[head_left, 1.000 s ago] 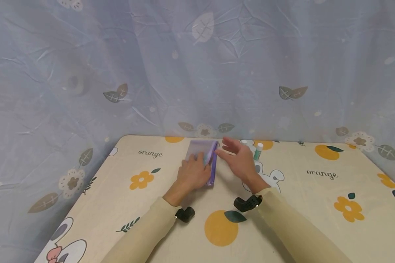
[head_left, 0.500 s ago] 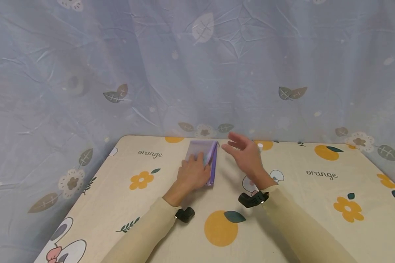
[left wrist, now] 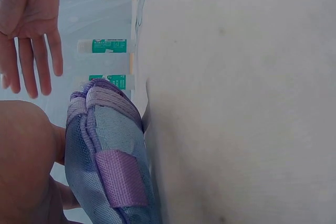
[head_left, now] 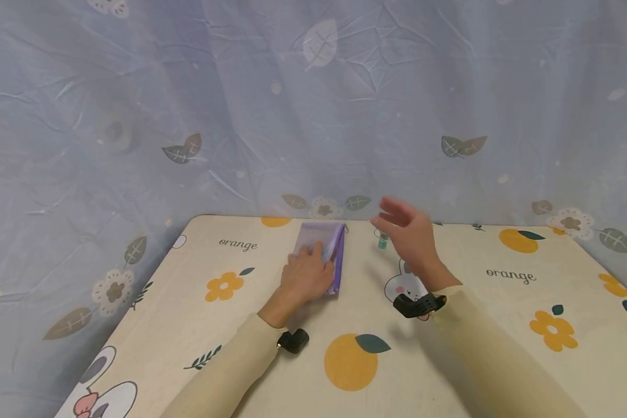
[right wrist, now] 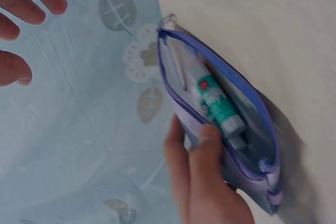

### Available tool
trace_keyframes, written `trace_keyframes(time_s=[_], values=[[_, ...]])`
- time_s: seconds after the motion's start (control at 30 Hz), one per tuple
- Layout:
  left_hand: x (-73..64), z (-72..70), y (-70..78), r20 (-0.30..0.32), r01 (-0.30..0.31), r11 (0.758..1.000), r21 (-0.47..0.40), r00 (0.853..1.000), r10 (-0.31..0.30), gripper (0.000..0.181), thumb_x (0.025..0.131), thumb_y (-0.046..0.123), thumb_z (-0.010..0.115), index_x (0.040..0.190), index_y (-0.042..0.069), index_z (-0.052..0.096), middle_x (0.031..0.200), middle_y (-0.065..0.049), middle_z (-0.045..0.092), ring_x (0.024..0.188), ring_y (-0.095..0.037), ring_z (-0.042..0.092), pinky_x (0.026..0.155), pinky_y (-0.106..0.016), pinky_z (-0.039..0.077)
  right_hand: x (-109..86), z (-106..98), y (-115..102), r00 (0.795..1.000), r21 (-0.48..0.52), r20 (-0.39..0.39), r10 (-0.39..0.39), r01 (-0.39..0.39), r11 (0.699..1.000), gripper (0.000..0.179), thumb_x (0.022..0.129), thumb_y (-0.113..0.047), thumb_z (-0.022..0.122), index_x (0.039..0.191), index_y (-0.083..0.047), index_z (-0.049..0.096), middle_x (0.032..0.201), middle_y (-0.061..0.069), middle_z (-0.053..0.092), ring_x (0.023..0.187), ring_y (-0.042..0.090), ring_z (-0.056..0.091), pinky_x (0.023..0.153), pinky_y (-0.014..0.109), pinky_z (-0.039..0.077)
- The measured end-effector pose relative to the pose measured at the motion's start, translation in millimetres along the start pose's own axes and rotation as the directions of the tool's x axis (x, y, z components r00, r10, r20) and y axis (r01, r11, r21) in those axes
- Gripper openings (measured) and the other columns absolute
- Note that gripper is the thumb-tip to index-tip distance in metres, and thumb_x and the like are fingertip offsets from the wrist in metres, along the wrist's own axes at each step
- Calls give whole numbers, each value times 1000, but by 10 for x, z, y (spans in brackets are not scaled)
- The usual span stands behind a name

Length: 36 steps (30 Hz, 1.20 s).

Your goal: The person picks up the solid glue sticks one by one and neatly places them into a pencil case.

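Lying near the far edge of the counter (head_left: 397, 395), left of that edge's middle, a lilac pouch (head_left: 316, 233) shows translucent walls of fine mesh, ribbed zip tape and a woven purple tab (left wrist: 122, 178) at one end. Its long, lens-shaped mouth gapes toward the right; inside rests a cylindrical green-and-white tube (right wrist: 223, 107). The left hand (head_left: 307, 276) grips the pouch, thumb at the rim and fingers over the outer wall. The right hand (head_left: 414, 238) is raised above the counter, fingers extended and holding nothing. Two similar smooth tubes, a first (left wrist: 109, 46) and a second (left wrist: 115, 82), stand upright by the far edge, right of the pouch. Their green labels carry lettering too small to read; the tube inside bears a red mark. The cream counter cover is printed "orange" in cursive script, twice. Compared with one second earlier, the right hand has moved right, away from the pouch mouth, exposing one standing tube and hiding the other; left hand and pouch are unchanged.
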<state>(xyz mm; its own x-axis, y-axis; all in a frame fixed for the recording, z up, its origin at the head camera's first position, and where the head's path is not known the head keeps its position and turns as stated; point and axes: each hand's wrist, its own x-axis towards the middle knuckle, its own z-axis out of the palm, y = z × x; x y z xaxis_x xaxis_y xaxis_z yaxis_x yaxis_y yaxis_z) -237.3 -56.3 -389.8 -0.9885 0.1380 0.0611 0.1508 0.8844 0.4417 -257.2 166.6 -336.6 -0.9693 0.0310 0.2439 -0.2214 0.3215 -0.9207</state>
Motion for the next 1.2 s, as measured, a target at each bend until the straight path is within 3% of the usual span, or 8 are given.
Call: trace_keyframes(time_s=[0.43, 0.8, 1.2], values=[[7, 12, -11, -13, -7, 1000, -5, 1000, 7, 56, 106, 35, 44, 155, 9, 45, 141, -25, 56, 120, -52, 58, 98, -64, 50, 8, -238, 4, 999, -64, -41, 8, -11, 998, 62, 102, -31, 72, 158, -14, 50, 157, 8, 59, 144, 26, 59, 116, 41, 49], [18, 7, -8, -12, -17, 1000, -2, 1000, 17, 57, 106, 35, 43, 157, 8, 44, 139, -25, 57, 118, -52, 58, 97, -64, 50, 11, -491, 53, 994, -70, -104, 29, -36, 997, 66, 101, -38, 73, 160, -18, 49, 158, 8, 58, 144, 25, 59, 110, 25, 51], [19, 32, -22, -17, -12, 1000, -3, 1000, 12, 57, 106, 35, 43, 157, 10, 43, 142, -25, 56, 119, -53, 58, 97, -65, 51, 24, -682, 174, 987, -100, -153, 52, -67, 993, 67, 103, -38, 70, 162, -18, 46, 161, 8, 55, 146, 29, 57, 121, 48, 44]])
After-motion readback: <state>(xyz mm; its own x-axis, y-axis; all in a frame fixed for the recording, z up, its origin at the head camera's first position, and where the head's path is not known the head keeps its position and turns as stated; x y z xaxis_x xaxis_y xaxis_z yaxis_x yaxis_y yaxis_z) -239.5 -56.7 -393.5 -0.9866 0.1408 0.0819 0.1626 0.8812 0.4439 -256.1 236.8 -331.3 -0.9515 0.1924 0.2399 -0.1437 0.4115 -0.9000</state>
